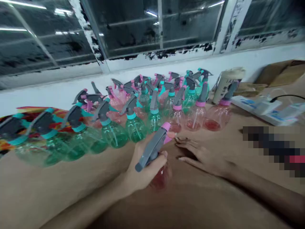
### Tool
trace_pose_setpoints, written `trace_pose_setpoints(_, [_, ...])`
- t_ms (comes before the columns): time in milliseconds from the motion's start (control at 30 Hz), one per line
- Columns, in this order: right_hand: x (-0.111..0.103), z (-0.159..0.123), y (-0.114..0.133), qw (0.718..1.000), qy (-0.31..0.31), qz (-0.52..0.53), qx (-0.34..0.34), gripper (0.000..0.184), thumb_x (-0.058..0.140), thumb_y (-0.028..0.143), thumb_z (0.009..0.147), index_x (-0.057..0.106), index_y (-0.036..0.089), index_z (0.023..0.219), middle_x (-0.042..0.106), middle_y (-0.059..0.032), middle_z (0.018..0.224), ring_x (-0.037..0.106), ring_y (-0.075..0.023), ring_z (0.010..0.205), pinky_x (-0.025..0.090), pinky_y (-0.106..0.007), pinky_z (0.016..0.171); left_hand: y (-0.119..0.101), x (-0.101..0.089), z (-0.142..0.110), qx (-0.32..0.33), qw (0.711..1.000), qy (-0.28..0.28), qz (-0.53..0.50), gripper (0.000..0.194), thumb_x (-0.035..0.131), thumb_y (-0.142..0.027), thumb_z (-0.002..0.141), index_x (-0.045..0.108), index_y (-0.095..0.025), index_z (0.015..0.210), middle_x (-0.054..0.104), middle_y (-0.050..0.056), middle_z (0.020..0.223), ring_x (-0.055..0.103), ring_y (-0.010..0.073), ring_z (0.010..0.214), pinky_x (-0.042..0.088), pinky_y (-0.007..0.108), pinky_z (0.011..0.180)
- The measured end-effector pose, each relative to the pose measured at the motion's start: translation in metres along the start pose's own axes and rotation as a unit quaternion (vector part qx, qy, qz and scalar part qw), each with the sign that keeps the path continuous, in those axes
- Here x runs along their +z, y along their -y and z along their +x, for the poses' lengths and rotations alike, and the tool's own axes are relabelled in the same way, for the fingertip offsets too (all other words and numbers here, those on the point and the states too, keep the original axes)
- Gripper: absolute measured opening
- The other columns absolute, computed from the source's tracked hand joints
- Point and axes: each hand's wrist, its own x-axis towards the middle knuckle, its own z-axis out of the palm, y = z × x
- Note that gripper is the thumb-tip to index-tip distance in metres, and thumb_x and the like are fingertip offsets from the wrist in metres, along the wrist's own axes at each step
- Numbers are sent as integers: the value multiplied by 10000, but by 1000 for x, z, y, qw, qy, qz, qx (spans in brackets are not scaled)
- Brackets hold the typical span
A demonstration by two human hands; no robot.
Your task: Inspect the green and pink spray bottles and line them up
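My left hand is wrapped round a pink spray bottle with a grey trigger head and a pink nozzle tip, held just above the tan table. My right hand lies flat on the table right beside it, fingers stretched out towards the nozzle, holding nothing. Behind both hands stand several green spray bottles and pink spray bottles, all with grey triggers.
A white power strip with a black cable lies at the right, near a pale cylindrical container. Cardboard boxes sit in the far right corner. A colourful cloth lies at the left. A white wall and dark windows run behind.
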Motion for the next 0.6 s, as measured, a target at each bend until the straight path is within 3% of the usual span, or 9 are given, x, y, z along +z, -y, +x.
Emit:
trace_pose_setpoints(167, [0,-2,1,1000,-14,2,-5,558,461,503,895,415,214,1371,428,-54,1444,376,-215,1326,322,-429,1106,5,7,-2,-15,1000,-7,16,248,493,-233,792,349,-233,590,311,-75,502,336,115,460,342,255,477])
trace_pose_setpoints(367, [1,-2,1,999,-29,6,-16,524,468,488,898,443,221,1348,451,-54,1427,389,-216,1319,322,-440,1104,9,6,0,23,999,-11,22,72,512,-231,816,535,-218,750,563,-4,733,560,144,682,474,284,678])
trace_pose_setpoints(467, [0,-2,3,999,-34,4,-21,519,471,481,898,440,227,1350,462,-52,1419,397,-214,1314,320,-442,1105,8,5,1,18,999,-11,25,38,511,-229,811,548,-222,815,606,16,807,585,148,700,487,280,663])
trace_pose_setpoints(600, [1,-2,2,999,-42,-1,-20,528,476,471,898,420,229,1365,467,-57,1414,405,-217,1309,344,-440,1092,5,4,3,18,999,-11,40,18,515,-238,788,531,-231,782,593,3,745,571,151,661,498,282,643])
